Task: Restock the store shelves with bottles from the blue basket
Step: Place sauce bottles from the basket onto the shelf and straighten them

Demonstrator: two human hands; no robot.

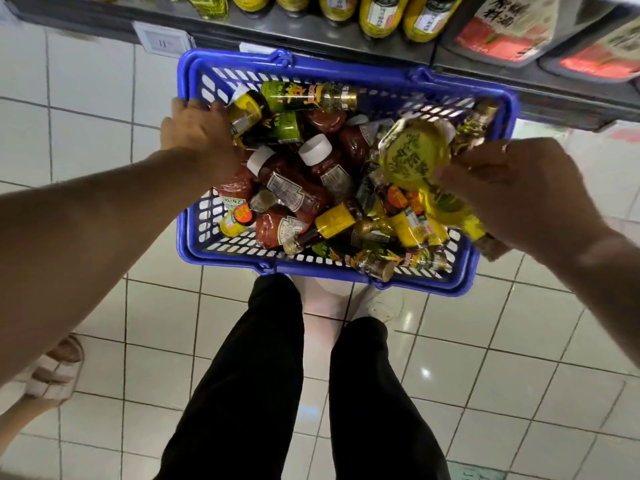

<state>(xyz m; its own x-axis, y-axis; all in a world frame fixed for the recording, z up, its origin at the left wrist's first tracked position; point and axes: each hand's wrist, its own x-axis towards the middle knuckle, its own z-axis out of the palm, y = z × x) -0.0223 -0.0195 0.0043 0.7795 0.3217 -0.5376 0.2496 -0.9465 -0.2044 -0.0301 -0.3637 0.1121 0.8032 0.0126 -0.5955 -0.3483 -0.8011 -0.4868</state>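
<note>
We stand over the blue basket (194,244), which rests on the tiled floor (104,306) directly below the shelf (311,36). The basket holds a loose heap of bottles: red ketchup bottles (277,181) with white caps at its centre, yellow-labelled sauce bottles (337,220) toward its near edge.

Our right hand (519,192) grips a yellow oil bottle (414,157) above the right half of the basket; the grip is curled around the lower body of the bottle, with its base turned toward the camera. Our left hand (197,128) reaches over the left rim of the basket, its grip closing on a small yellow-capped bottle (244,116). We cannot confirm how firm this hold is.

Hazards, as we judge them:
- The oil bottle is smooth. A lift by one end risks a slip back onto the heap.
- Removing the small bottle can shift its neighbours in the basket.
- The shelf edge above the basket already carries yellow bottles (377,12); a careless insertion can knock them down.
</note>
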